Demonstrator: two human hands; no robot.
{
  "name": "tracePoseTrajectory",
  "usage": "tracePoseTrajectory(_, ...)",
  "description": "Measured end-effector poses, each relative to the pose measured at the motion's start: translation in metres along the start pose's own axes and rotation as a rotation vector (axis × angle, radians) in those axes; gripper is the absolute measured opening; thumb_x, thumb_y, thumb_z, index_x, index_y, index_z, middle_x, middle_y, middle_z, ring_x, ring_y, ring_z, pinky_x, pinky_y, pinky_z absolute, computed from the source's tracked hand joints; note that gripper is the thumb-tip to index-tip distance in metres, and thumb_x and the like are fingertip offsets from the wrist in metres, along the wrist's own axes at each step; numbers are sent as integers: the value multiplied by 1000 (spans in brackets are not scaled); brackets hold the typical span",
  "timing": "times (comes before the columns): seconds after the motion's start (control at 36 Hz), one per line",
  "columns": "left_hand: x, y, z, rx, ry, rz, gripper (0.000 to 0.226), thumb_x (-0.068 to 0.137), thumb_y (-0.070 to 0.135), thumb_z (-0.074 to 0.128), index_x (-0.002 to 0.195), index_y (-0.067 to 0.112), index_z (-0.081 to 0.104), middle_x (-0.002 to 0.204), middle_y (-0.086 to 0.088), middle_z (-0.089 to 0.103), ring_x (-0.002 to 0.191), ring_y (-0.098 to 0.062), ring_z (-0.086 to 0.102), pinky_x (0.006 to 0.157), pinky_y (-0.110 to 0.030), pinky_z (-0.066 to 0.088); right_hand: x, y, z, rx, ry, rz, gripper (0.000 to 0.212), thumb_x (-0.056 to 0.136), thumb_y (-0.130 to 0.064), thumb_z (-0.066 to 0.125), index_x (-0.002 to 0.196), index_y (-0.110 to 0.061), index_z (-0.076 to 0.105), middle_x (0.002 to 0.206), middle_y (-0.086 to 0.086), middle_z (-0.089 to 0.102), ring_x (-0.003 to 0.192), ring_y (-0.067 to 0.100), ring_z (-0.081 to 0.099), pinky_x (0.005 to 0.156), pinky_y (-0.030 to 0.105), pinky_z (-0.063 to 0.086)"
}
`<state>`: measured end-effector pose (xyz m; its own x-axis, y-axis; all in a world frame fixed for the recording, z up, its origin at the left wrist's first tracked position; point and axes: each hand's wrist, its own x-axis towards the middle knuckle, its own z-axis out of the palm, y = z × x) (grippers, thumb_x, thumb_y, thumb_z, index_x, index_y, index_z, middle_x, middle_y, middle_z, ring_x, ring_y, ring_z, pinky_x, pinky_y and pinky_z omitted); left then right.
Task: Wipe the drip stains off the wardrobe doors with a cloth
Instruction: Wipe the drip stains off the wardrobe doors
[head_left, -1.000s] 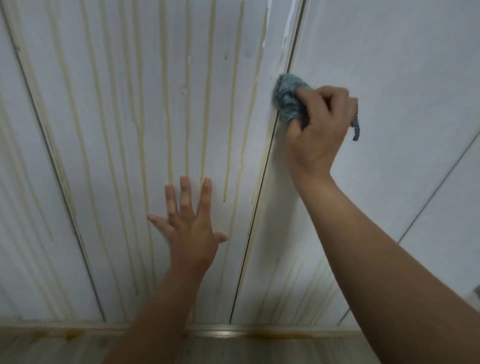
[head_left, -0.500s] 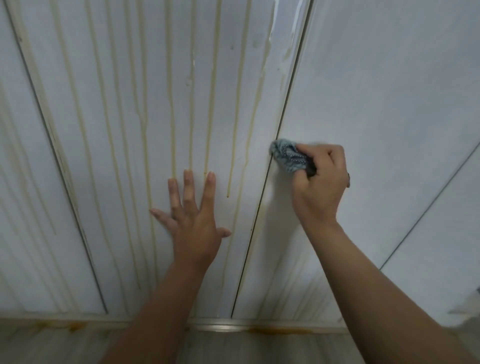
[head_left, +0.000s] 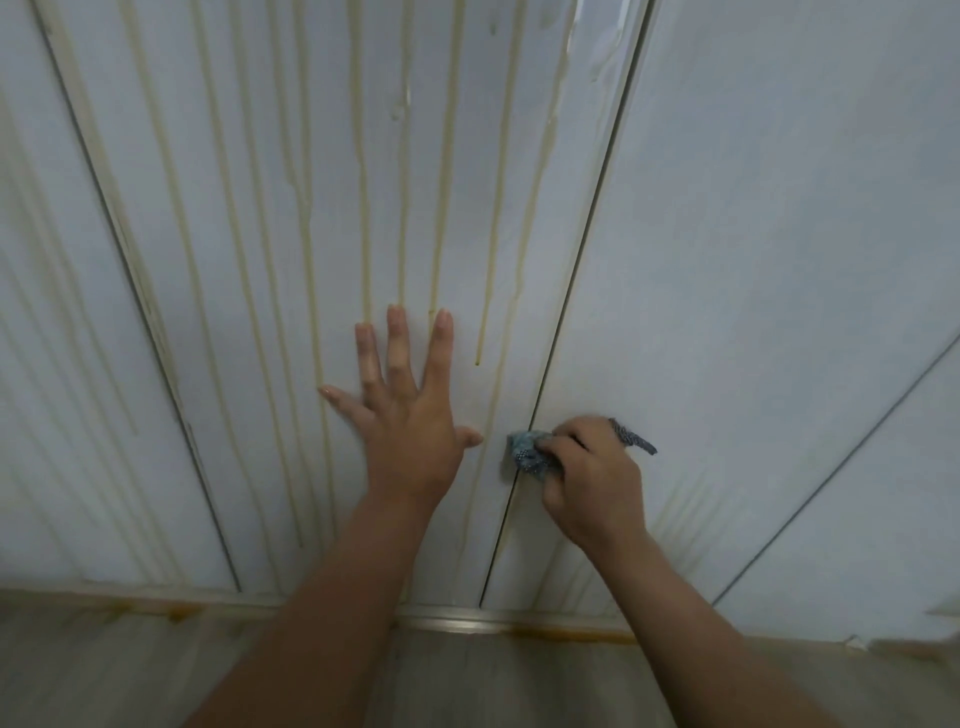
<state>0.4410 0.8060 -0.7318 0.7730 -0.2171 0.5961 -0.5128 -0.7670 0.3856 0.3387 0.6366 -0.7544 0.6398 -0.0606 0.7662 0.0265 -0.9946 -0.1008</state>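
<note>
Yellowish drip stains run in long stripes down the middle door of the white wardrobe, and fainter ones mark the left door, so most of the wiping looks undone. The right door appears clean over its upper part; only pale streaks show low down, below the right hand. That hand's fingers are curled tight round a bunched blue cloth, pressing it against the seam between the middle and right doors, with a tail of cloth poking out past the knuckles. The left hand lies flat on the middle door, fingers spread wide, just beside the cloth but not touching it. Brownish patches sit along the bottom rail above the floor. Judging from this, the seam edge is being worked and the striped middle door comes next; the braced left hand would need to shift aside. Above both hands the doors offer open room for long strokes, while the rail limits downward travel.
</note>
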Motion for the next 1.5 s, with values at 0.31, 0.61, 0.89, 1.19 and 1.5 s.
tracePoseTrajectory(0.31, 0, 1, -1, -3, 31, 23, 154, 55, 62, 91, 157, 42, -23, 169, -4, -19, 155, -39, -17, 102, -89, 1, 16, -9, 17, 78, 427, 96, 25, 79, 13, 57, 90, 1, 76, 87, 17, 61, 80, 35, 56, 76, 35, 43)
tracePoseTrajectory(0.61, -1, 0, 2, 73, 85, 37, 148, 53, 74, 84, 163, 34, -6, 171, -11, -6, 157, -43, -6, 97, -92, 16, -116, 8, 100, 77, -53, 115, 36, 65, 16, 79, 95, -2, 75, 95, 14, 62, 83, 32, 57, 69, 44, 53)
tracePoseTrajectory(0.89, -9, -5, 9, 141, 141, 65, 138, 57, 78, 79, 163, 33, 3, 169, -14, 1, 157, -42, 3, 99, -90, 21, -88, 10, 90, 66, 294, 139, 21, 82, 12, 63, 95, 3, 77, 87, 16, 66, 81, 30, 57, 76, 31, 44)
tracePoseTrajectory(1.19, -11, -12, 16, 135, 133, 76, 135, 60, 78, 76, 162, 35, -1, 168, -10, -5, 157, -42, 0, 98, -91, 20, -190, 6, 141, 114, -192, 304, 37, 56, 2, 85, 91, -8, 80, 85, 8, 68, 88, 19, 52, 63, 31, 55)
tracePoseTrajectory(1.5, -10, -8, 11, 47, 92, 61, 143, 59, 66, 85, 159, 44, -16, 168, -7, -8, 155, -41, -4, 97, -93, 10, -14, 47, -27, 52, 545, 231, 33, 68, 10, 60, 97, 2, 73, 95, 20, 64, 90, 35, 59, 84, 41, 48)
